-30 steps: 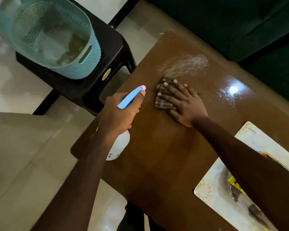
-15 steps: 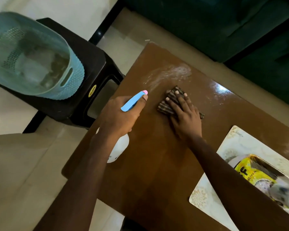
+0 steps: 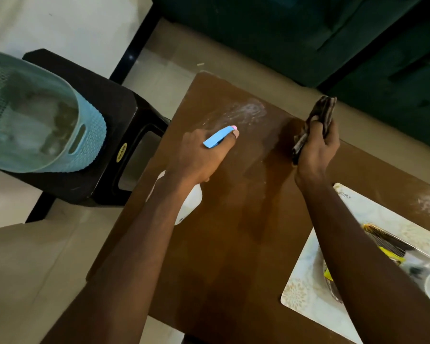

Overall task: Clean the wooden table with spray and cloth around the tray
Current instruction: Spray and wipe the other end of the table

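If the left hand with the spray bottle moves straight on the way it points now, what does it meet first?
Probably the white smear on the table, just ahead of the left hand and its bottle. How high the hand is remains unclear.

- On the far corner of the pale tray (image 3: 305, 276) I read "KUBER" in small dark capitals, upside down from where I stand. The letters run up against my right forearm, so I can't tell whether the word goes on.
- The black stool (image 3: 104, 115) has a yellow oval sticker (image 3: 122, 150) on its front with dark print, too small for me to read.
- The yellow packet (image 3: 391, 254) on the tray has dark markings, all a blur.
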